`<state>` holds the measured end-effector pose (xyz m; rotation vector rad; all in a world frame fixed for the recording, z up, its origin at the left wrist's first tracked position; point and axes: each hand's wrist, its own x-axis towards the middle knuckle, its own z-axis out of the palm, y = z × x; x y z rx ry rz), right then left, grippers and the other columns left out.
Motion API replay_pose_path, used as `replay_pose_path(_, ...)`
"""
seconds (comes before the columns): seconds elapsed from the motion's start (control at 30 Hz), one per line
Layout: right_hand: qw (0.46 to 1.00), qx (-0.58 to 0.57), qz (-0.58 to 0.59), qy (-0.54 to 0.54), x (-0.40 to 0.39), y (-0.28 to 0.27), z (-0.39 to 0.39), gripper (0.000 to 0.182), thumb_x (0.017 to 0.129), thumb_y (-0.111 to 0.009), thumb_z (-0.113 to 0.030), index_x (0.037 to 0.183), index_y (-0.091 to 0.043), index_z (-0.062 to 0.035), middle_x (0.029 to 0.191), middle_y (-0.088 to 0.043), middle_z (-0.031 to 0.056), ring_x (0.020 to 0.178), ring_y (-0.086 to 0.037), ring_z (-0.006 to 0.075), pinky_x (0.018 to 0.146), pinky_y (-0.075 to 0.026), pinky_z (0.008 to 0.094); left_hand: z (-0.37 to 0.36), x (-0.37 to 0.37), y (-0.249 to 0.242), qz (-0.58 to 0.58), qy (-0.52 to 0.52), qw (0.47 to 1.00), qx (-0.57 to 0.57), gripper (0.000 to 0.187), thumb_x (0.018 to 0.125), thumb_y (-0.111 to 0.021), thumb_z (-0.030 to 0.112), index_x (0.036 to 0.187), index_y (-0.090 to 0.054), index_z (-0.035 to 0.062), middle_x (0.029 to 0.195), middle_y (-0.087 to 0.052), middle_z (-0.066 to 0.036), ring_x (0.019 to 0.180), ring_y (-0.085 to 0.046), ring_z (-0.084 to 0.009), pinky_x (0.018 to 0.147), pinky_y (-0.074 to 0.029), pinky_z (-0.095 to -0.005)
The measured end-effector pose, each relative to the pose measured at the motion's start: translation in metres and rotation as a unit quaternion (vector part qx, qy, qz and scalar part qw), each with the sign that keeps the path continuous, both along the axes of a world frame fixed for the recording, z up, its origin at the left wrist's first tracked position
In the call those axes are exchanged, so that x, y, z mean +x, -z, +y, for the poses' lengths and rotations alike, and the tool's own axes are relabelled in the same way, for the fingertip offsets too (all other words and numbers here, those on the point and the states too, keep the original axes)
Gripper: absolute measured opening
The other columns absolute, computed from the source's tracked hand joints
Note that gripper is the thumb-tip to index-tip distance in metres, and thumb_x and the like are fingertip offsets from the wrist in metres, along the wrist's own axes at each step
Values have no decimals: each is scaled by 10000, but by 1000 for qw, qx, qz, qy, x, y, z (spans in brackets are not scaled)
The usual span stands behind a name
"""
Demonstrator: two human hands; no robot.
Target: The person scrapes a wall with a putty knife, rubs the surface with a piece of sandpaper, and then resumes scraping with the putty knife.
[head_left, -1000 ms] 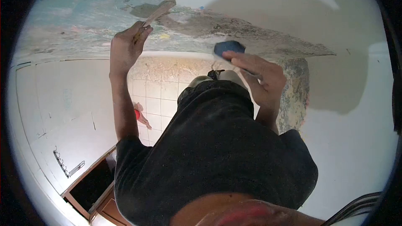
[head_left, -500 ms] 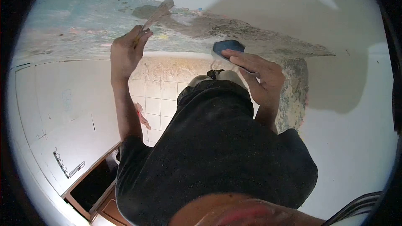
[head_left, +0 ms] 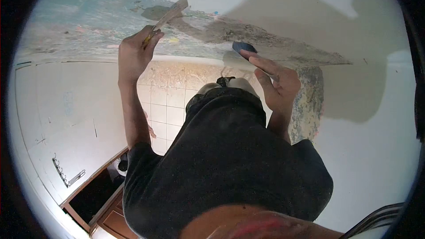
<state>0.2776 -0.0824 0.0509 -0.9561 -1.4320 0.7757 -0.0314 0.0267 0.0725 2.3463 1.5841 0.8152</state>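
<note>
My left hand (head_left: pixel 138 51) is closed around the yellow handle of a putty knife (head_left: pixel 171 14). Its thin, stained blade points up and right, in front of the wall. In my right hand (head_left: pixel 283 84) is a dark blue, bent piece of sandpaper (head_left: pixel 244 48), gripped between the thumb and outstretched fingers. The sandpaper is against or very close to the scraped wall (head_left: pixel 203 35); exact contact cannot be made out. Patches of old green, grey and pink paint show on that wall, with a darker damp-looking strip beside the knife.
Below the wall lies a tiled floor (head_left: pixel 168 99), dusty along the wall. A peeled column patch (head_left: pixel 306 102) stands right of my right hand. At lower left are a white door panel (head_left: pixel 66 106), a hook rack (head_left: pixel 62 172) and brown wooden furniture (head_left: pixel 110 217). Cables (head_left: pixel 376 219) hang lower right.
The sandpaper has tilted and shifted slightly right and down, showing less of its blue face. My left hand with the putty knife is nearly unmoved. The view has shifted slightly.
</note>
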Motion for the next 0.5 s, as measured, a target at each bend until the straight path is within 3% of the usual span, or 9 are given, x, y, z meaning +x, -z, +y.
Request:
replay_pose_path(0.07,998,57,-8,13,3,5,2,301,843,-588,111,1105,-695,12,1131,-700,180,1022,-700,271,853,-574,349,0,-4,2,-20,8,1000,17,196,891,-717,210,965,-670,35,733,-663,-131,530,-557,-199,510,-447,-330)
replay_pose_path(0.17,993,42,21,109,3,8,-7,178,894,-567,71,1021,-692,73,1085,-689,256,1079,-670,316,856,-573,392,4,-6,10,-11,20,1000,18,194,890,-718,211,976,-674,43,723,-657,-132,532,-556,-202,510,-446,-331)
replay_pose_path(0.23,934,173,-108,293,2,18,-7,180,899,-604,32,1054,-655,108,1059,-696,249,969,-688,251,824,-565,364,2,0,6,31,6,999,4,200,889,-718,208,990,-677,40,726,-663,-128,536,-563,-204,514,-451,-328)
replay_pose_path(0.33,833,335,-126,422,18,61,1,223,909,-604,-4,1072,-608,148,1071,-685,257,909,-696,231,791,-563,361,-1,-13,9,-26,-17,999,-7,209,886,-720,225,990,-683,48,743,-672,-135,579,-624,-208,533,-473,-323)
replay_pose_path(0.43,836,309,-230,392,20,50,-5,341,980,-463,5,1319,-472,39,1362,-476,341,1242,-501,465,1003,-451,595,1,-1,20,-11,35,999,26,206,874,-731,207,995,-681,47,784,-693,-129,601,-649,-222,542,-483,-324)
replay_pose_path(0.5,856,307,-216,354,14,34,7,367,978,-469,9,1344,-482,-5,1349,-489,341,1286,-454,470,1053,-386,617,0,-2,14,14,10,1000,23,200,868,-735,212,980,-676,57,773,-684,-127,586,-631,-239,539,-479,-327)
